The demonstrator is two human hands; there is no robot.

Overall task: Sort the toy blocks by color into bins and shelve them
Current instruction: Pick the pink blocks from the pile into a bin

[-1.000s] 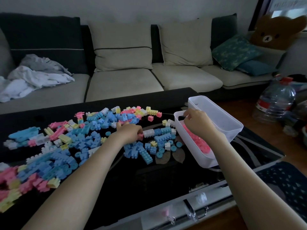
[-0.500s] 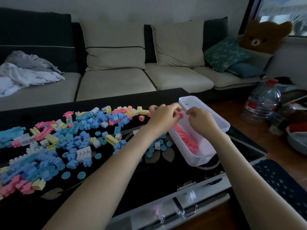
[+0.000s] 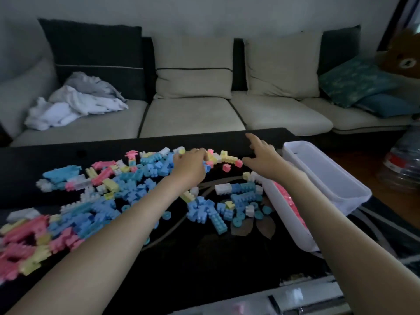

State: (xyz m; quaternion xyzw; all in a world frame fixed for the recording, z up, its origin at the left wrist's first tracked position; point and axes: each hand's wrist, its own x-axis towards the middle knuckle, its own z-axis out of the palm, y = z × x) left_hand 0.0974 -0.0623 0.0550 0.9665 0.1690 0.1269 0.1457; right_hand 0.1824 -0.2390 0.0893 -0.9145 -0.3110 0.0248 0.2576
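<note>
Currently both hands are apart over the far edge of the black glossy coffee table [image 3: 204, 258]. The left hand [image 3: 191, 165] is palm-down, fingers curled into the far side of the pile of pastel blue, pink, yellow and white plastic toy blocks [image 3: 127, 189]; can't tell if it actually grips one. The right hand [image 3: 261, 155] hovers with fingers spread and index pointing forward, holding nothing, its thumb just beside a small loose pink block [image 3: 238, 163].

The pile spreads across the left and centre of the table, mostly blue in the middle, with pink and yellow clusters at the near-left edge. Two white rectangular plastic bins sit side by side on the right end. The nearer bin [image 3: 281, 214] has sorted pink blocks [image 3: 287, 198] inside and is partly hidden under the right forearm. The farther bin [image 3: 329, 178] touches it.

Behind: a beige-cushioned sofa [image 3: 193, 117] with a crumpled white cloth [image 3: 75, 105] on its left seat and a teal patterned pillow [image 3: 354, 80] on the right.
</note>
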